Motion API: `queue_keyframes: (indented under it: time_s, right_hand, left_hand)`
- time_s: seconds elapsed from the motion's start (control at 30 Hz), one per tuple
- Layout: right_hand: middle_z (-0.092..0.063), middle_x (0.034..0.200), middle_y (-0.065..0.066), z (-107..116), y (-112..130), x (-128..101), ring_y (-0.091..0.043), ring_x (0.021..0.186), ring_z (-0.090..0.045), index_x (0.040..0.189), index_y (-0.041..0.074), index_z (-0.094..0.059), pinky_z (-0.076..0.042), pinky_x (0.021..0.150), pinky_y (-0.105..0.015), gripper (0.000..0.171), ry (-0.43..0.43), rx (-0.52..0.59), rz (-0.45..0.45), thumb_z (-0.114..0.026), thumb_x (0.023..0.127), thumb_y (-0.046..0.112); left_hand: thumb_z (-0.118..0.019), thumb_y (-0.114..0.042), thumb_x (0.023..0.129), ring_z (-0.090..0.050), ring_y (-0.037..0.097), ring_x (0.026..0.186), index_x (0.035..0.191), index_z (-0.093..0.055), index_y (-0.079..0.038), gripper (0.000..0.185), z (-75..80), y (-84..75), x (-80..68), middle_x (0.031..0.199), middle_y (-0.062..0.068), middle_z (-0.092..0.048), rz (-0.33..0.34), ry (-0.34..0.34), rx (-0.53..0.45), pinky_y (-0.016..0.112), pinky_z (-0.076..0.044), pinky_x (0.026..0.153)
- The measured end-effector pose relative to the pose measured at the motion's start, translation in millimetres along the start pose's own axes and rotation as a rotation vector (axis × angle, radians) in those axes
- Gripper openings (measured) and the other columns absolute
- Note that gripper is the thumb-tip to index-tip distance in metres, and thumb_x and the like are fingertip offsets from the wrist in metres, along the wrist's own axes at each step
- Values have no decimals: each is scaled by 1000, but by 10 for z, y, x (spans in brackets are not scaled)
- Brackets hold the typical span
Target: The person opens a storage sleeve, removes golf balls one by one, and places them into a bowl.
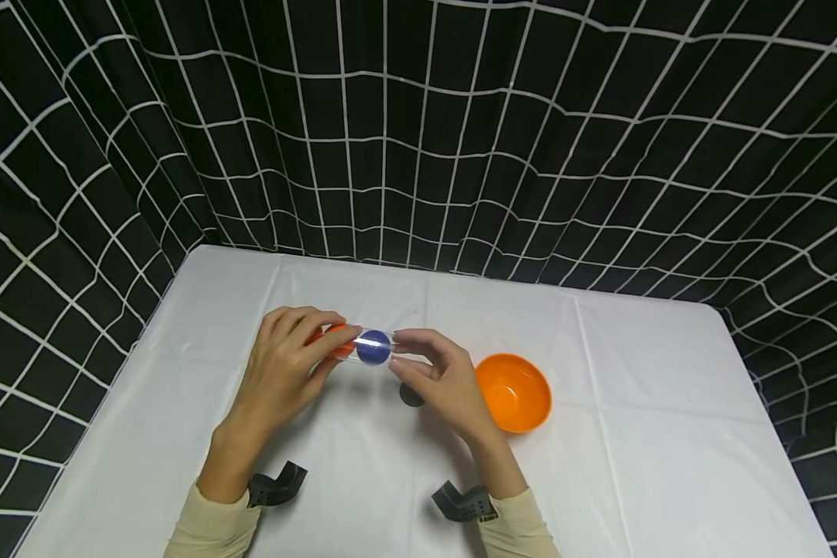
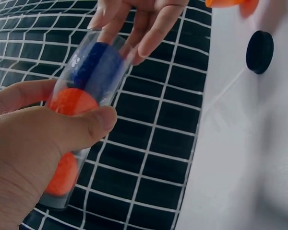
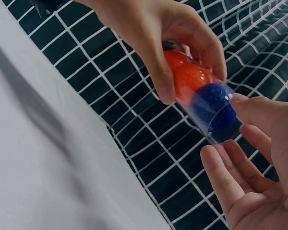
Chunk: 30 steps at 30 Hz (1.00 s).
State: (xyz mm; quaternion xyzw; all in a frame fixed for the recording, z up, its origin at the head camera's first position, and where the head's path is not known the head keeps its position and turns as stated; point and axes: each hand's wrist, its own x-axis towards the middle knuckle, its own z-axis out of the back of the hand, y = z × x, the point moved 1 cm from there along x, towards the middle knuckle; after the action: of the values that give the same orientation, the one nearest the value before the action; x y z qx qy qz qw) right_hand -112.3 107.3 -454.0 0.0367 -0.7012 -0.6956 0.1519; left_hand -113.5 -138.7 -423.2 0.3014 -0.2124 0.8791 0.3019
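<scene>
Your left hand [image 1: 282,368] grips the clear tube [image 2: 101,92], fingers and thumb wrapped about its closed-looking end, and holds it up over the table [image 1: 656,465]. Your right hand [image 1: 453,387] brackets the other end with thumb and fingertips; you cannot tell for sure whether they pinch the rim or only touch it.

Inside the tube sit 3 balls in a row: 2 orange balls [image 3: 191,79] within your left grasp and 1 blue ball [image 1: 373,347] nearest your right fingertips. A black disc [image 1: 411,394] lies on the table below, near the orange bowl [image 1: 513,394].

The tube looks like thin, glossy plastic: probably light, a little springy and slick under dry fingers, and apt to dent if you squeeze hard. Your best hold is likely around its side, firm but gentle, leaving the rim free. The balls seem light and liable to roll, so tilting the blue end down could let them slide. Take a ball lightly between thumb and fingertips.
</scene>
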Motion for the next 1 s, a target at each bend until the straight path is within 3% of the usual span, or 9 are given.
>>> queue_keyframes:
  time_s: [0.23,0.5,0.7,0.83,1.0]
  right_hand:
    - [-67,136,-22,0,-29,7,-12,117,-73,134,3,-66,-62,97,-26,41,1,-14,-33,-78,95,6]
    - [-69,135,-16,-9,-46,24,-18,120,-71,137,9,-67,-62,97,-25,43,-6,-58,-64,-78,95,8]
    - [-70,134,-19,28,-19,-13,-13,114,-74,135,7,-67,-63,93,-26,42,-41,-59,-75,-78,95,6]
    - [-65,139,-23,37,-8,-14,-8,113,-74,137,0,-64,-63,93,-27,45,-41,-2,-78,-77,95,2]
    - [-63,143,-21,63,17,-19,-7,117,-71,139,1,-63,-62,93,-24,46,-52,5,-84,-76,95,3]
  left_hand:
    - [-90,-8,82,-63,27,112,120,-79,-24,43,-2,-2,7,117,1,-74,-19,-11,34,48,-45,103]
    - [-94,-12,78,-62,29,112,124,-77,-23,51,-19,42,-25,119,5,-74,11,5,2,48,-44,103]
    - [-93,-15,79,-63,28,114,123,-77,-22,48,-51,48,-9,120,4,-74,23,5,-41,49,-44,104]
    - [-93,-15,80,-63,29,115,124,-77,-22,48,-69,56,-14,120,4,-74,37,15,-41,49,-45,105]
    - [-93,-26,81,-64,30,114,125,-77,-21,47,-100,67,-30,117,4,-74,53,38,-67,50,-48,102]
